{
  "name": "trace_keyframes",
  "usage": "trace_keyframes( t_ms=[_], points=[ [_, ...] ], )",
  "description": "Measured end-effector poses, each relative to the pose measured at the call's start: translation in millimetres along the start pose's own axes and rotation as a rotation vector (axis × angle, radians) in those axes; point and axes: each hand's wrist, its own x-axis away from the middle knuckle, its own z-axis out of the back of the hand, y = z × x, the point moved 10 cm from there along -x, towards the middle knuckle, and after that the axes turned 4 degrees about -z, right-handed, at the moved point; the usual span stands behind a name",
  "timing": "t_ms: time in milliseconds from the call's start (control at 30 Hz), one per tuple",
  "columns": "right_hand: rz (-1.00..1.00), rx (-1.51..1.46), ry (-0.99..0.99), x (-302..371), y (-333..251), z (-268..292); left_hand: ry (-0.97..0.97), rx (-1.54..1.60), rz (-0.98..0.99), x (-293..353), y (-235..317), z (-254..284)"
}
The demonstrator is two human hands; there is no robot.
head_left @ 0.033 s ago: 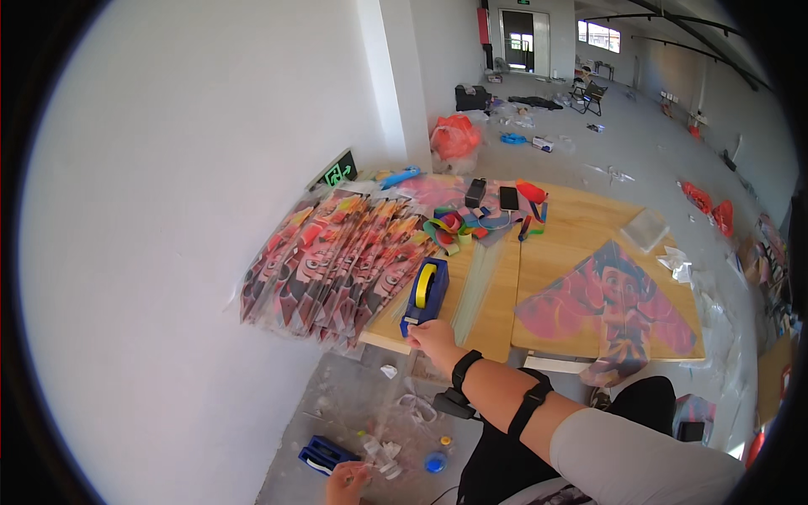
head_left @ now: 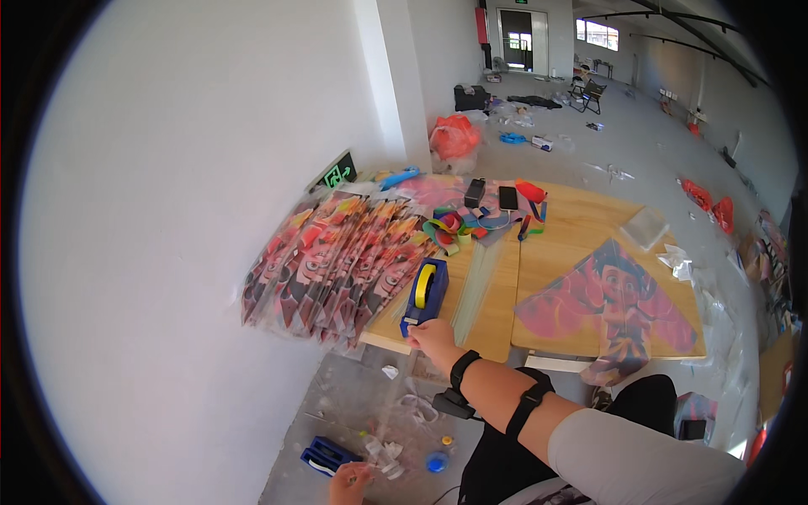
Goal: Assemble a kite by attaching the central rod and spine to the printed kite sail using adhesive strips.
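Observation:
My right hand [head_left: 432,337] reaches to the table's front edge. Its fingers are pinched together against the cutter end of a blue tape dispenser [head_left: 435,309] with a yellow core. What the fingertips hold is too small to make out. Low in the picture, my left hand [head_left: 349,482] hangs above the floor with its fingers curled together; anything in them is unclear. Beside it on the floor lies a second blue tape dispenser [head_left: 326,453]. To the left of the upper dispenser, several printed kites in clear sleeves [head_left: 324,261] lie overlapping.
A printed kite [head_left: 610,295] lies spread on the wooden table [head_left: 581,219], its tail over the front edge. Thin pale rods [head_left: 473,295], coloured ribbons [head_left: 449,227], and a phone [head_left: 508,198] are also there. A blue cap-like thing [head_left: 437,461] and scraps lie on the floor.

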Motion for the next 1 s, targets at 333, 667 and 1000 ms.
trace_keyframes(
  t_ms=[333, 667, 1000],
  points=[
    [0.263, 0.276, -0.048, 7.6, -25.4, 21.6, 0.017, -0.154, 0.079, 18.0, -46.5, -23.1],
    [0.257, -0.803, -0.047, 129.4, -90.1, 242.1, -0.211, -0.223, -0.208, 1.6, 98.2, -142.9],
    [0.455, -0.998, 0.225, 309.6, -59.9, 454.5, -0.622, -0.207, -0.376, 15.9, 207.8, -297.1]
  ],
)
